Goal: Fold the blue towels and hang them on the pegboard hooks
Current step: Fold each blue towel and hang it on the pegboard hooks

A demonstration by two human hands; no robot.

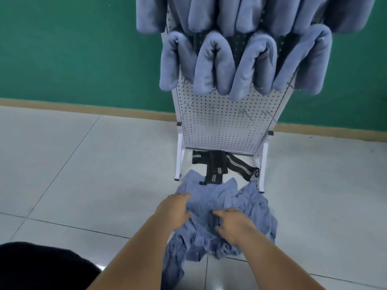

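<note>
A crumpled heap of blue towels (pixel 247 208) lies on the tiled floor in front of a white pegboard stand (pixel 222 126). My left hand (pixel 173 208) rests on the heap's left edge with fingers curled into the cloth. My right hand (pixel 234 225) lies on the middle of the heap, fingers bent and spread over the fabric. Several folded blue towels (pixel 215 63) hang in two rows from hooks on the upper pegboard. A lower row of bare hooks (pixel 246 113) sticks out below them.
Black straps with grey stripes (pixel 222 164) lie on the floor under the stand, touching the heap's far edge. A green wall (pixel 73 55) with a tan baseboard stands behind. Pale floor tiles (pixel 73 164) spread to the left. A dark garment (pixel 41 266) fills the bottom left corner.
</note>
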